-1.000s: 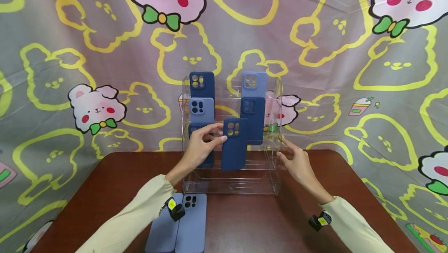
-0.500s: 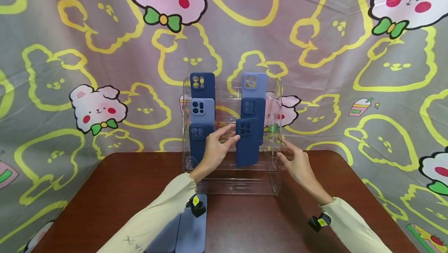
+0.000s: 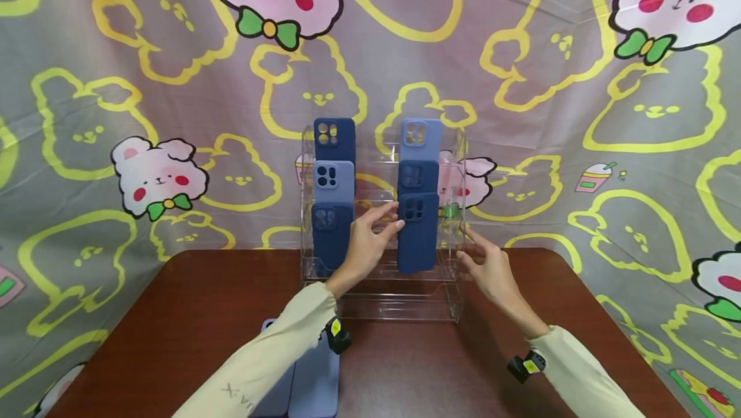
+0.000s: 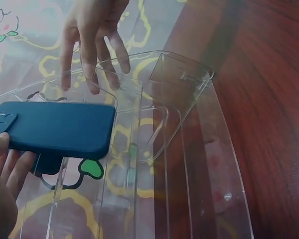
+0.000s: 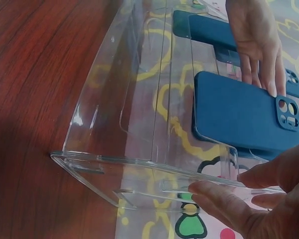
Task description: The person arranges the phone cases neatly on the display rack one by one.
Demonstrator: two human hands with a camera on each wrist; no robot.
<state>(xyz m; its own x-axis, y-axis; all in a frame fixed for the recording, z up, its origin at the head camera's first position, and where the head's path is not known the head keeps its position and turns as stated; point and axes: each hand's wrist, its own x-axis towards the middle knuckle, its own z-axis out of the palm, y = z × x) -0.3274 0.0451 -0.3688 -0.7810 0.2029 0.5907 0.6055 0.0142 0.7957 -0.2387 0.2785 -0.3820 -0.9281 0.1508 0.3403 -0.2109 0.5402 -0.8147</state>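
My left hand (image 3: 366,245) pinches a dark blue phone case (image 3: 420,241) by its left edge, just beside the camera cutouts. The case stands almost upright at the right of a clear tiered display rack (image 3: 399,308). In the right wrist view the lower end of this case (image 5: 209,107) is at the rack's front tier; whether it rests in the slot is hard to tell. My right hand (image 3: 491,271) holds the rack's right side wall, with the thumb (image 5: 269,172) and fingers on either side of the clear edge.
Behind the held case stand another dark blue case (image 3: 425,170) and a light blue case (image 3: 428,136). The left column bears a dark case (image 3: 341,132), a lighter case (image 3: 343,180) and a dark case (image 3: 332,244). Light blue-grey cases (image 3: 315,379) lie on the brown table (image 3: 405,373).
My left hand has carried the dark blue case rightward and back, into line with the right column on the rack. The right hand has stayed at the rack's side.
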